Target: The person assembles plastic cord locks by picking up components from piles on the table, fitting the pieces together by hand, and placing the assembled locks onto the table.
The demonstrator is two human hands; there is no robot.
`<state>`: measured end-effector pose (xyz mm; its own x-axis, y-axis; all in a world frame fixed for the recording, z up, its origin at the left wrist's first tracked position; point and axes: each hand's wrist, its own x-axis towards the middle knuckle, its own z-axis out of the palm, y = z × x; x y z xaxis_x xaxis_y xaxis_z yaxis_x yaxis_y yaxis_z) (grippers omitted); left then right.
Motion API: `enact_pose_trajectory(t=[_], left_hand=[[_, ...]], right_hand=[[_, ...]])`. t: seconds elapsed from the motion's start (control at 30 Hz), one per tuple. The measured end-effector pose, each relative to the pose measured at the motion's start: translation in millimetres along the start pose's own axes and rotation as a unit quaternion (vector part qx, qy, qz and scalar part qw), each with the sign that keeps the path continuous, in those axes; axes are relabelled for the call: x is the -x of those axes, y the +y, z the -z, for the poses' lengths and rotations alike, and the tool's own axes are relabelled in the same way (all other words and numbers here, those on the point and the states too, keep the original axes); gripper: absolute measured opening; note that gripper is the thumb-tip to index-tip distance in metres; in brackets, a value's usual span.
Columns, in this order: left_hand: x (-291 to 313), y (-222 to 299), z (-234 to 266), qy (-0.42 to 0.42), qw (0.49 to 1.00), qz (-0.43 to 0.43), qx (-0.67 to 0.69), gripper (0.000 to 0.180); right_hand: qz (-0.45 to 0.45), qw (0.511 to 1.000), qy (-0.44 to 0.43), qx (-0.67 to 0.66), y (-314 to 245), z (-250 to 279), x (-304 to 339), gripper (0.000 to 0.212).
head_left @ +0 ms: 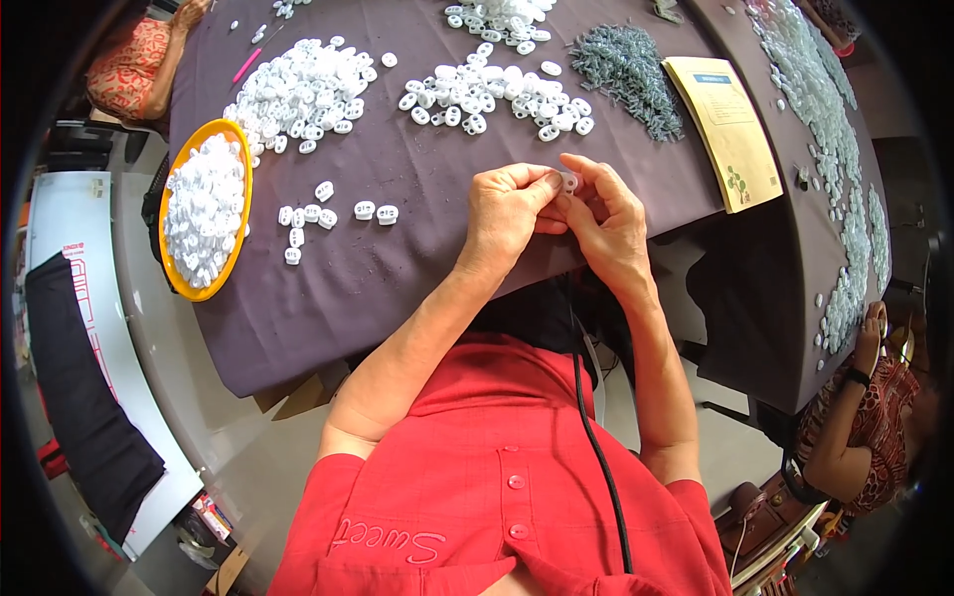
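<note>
My left hand (507,214) and my right hand (608,221) meet above the near part of the table. Both are closed, fingertips pinched round one small white two-hole cord lock (569,183). Fingers cover most of it, so its details are partly hidden. To the left of my hands, several white cord locks (364,211) lie loose on the dark cloth. Beyond my hands spreads a pile of white oval cord lock parts (487,89). A heap of small grey pieces (628,74), too fine to make out, lies at the far right of it.
A yellow-rimmed basket (245,214) full of white pieces stands at the left edge of the cloth-covered table (397,288). Behind it is a larger white heap (303,94) with a pink-handled tool (246,66). At right lies a tan envelope (723,129). Other people sit left and right.
</note>
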<state>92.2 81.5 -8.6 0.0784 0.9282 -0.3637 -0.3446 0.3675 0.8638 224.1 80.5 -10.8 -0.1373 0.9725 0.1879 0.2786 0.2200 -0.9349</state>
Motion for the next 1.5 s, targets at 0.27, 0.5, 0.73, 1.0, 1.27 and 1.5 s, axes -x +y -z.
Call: enact_pose_trajectory(t=[0.27,0.5,0.73,1.0,1.27,1.5], left_hand=[[-1,5,0,0.023,1.0,0.003,0.017,0.016],[-1,11,6,-0.027,0.998,0.05,-0.007,0.018],[-4,10,5,-0.044,0.997,0.058,-0.022,0.018],[-5,13,6,-0.046,0.996,0.069,-0.039,0.017],[-5,13,8,-0.05,0.995,0.07,-0.04,0.016],[-5,11,7,-0.052,0.995,0.064,-0.051,0.016]], right_hand=[[0.025,0.995,-0.014,0.098,-5,-2,-8,0.033],[0.066,0.994,-0.011,0.083,-3,2,-6,0.026],[0.072,0.994,-0.006,0.079,-3,4,-6,0.027],[0.047,0.996,-0.027,0.073,-4,8,-7,0.027],[0.058,0.994,-0.064,0.06,3,12,-8,0.028],[0.063,0.995,-0.058,0.055,8,12,-5,0.026]])
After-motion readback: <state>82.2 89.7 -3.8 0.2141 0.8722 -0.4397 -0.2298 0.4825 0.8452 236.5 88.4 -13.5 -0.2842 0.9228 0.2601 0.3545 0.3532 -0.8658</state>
